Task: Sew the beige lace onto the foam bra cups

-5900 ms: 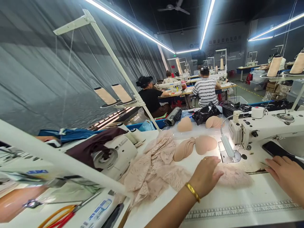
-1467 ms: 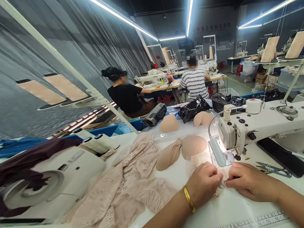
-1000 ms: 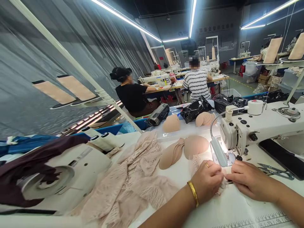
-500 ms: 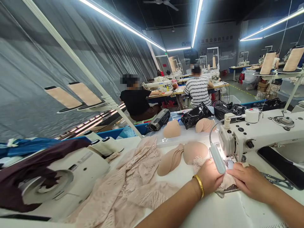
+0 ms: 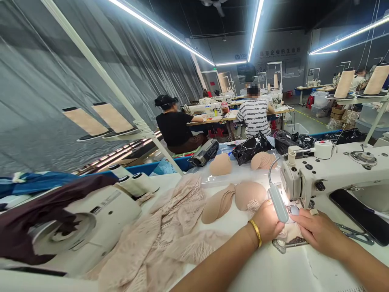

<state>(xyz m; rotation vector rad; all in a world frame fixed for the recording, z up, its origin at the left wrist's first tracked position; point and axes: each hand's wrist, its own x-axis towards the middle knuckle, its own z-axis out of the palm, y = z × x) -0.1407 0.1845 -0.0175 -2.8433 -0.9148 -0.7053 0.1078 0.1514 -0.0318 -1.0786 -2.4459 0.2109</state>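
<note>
At the needle area of a white sewing machine [image 5: 336,164], both my hands are on a small piece of beige fabric [image 5: 292,233]. My left hand [image 5: 266,223], wearing a gold bracelet, is closed on its left side; the lamp's grey head hides some fingertips. A bit of lace [image 5: 253,205] shows beside that hand. From the right, my right hand [image 5: 317,230] presses its fingers together on the fabric, close to the presser foot. The lit work lamp [image 5: 278,204] hangs between the hands and hides part of the stitching spot.
Beige moulded cups [image 5: 217,205] and heaped lace fabric [image 5: 179,219] lie on the left. Thread snips [image 5: 354,233] and a black phone [image 5: 360,215] rest on the right. Another machine [image 5: 82,227] carries dark cloth. Two people [image 5: 253,115] sit at machines ahead.
My left hand has shifted slightly, exposing more fabric and metal plate between the hands. My right hand stays nearly in place. The view has tilted a little.
</note>
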